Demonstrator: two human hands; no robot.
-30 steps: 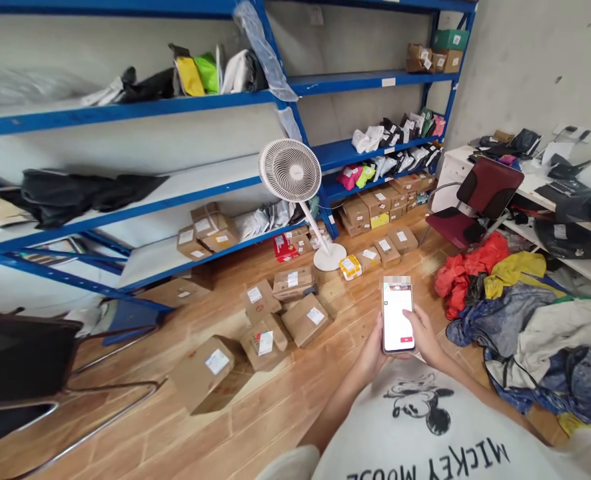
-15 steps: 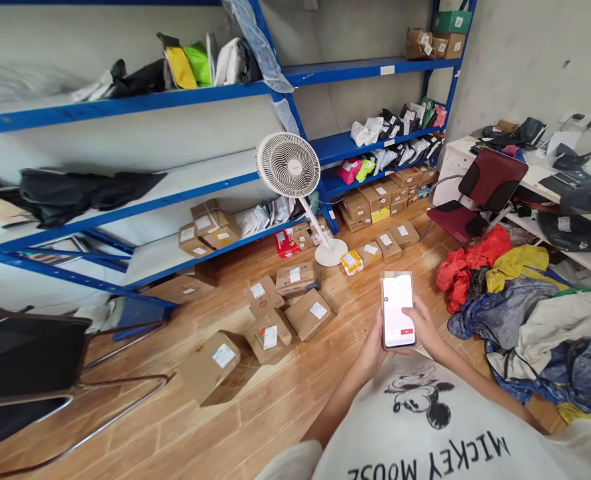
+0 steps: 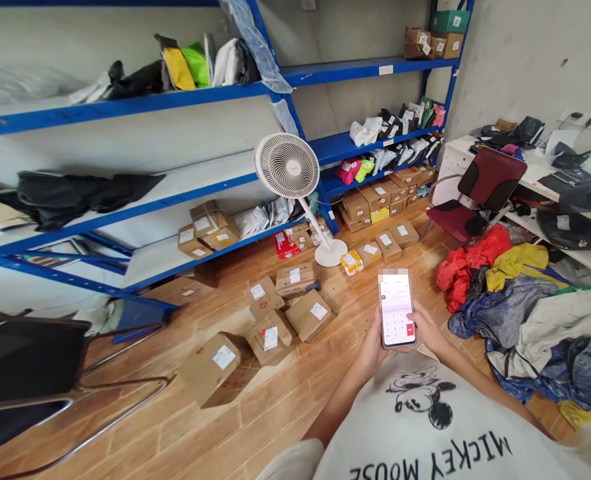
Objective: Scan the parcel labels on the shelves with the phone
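Note:
A smartphone (image 3: 396, 303) with a lit screen stands almost upright in front of my white printed shirt (image 3: 425, 420). A number keypad and a red button fill the lower part of its screen. Around the phone's lower left side, my left hand (image 3: 372, 345) is closed. From the other side, my right hand (image 3: 424, 328) grips the right edge, its thumb by the keypad. The fingers behind the phone are hidden.
Several labelled cardboard boxes (image 3: 311, 315) lie on the wooden floor. A white fan (image 3: 288, 167) stands before blue shelving (image 3: 175, 180) with parcels. Black chair (image 3: 25, 353) at left; red chair (image 3: 490, 180), desk (image 3: 455, 157) and piled sacks (image 3: 525, 320) at right.
The phone's screen has changed from a mostly blank page to one with a number keypad. My right thumb has shifted from over the screen to its right edge.

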